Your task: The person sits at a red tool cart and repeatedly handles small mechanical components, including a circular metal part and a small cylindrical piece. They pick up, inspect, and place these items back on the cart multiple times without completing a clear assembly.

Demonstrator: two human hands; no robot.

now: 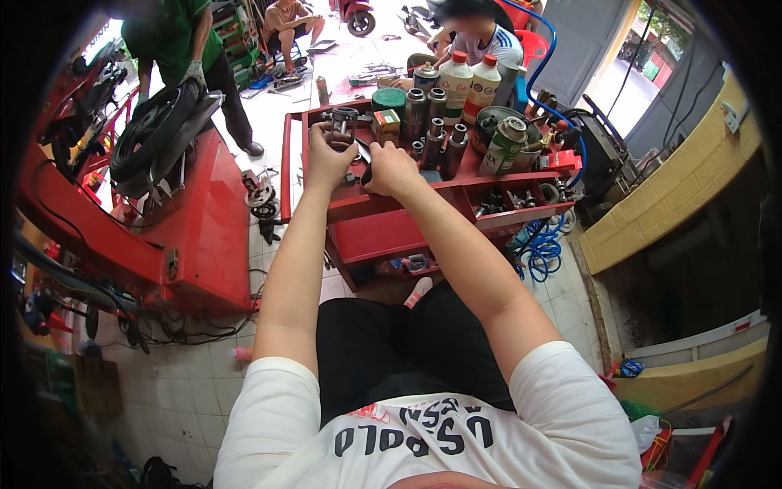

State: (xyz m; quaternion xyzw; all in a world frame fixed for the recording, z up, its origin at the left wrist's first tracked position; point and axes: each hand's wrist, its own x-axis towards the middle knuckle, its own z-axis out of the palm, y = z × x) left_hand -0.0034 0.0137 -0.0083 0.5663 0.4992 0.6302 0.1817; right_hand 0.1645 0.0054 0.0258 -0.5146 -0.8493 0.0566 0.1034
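Observation:
Both arms reach forward over a red tool cart [375, 201]. At its left end my left hand [328, 159] is closed, fingers curled round a grey metal part [344, 119] with a round, forked-looking top. Just beside it, my right hand [393, 169] grips a dark-handled tool [366, 174]. A bright, narrow end of that tool points toward the left hand; its exact kind I cannot make out. Past my right knuckles stand a small green-and-orange box [386, 127] and a green-lidded tin [388, 100].
Metal sockets [434, 140], white bottles [481, 88] and a green-and-white can [504, 147] crowd the cart. A blue hose [538, 259] coils at its right. Left is a red machine [204, 220], where a gloved person holds a wheel [151, 134]. Another person [481, 37] sits beyond the cart.

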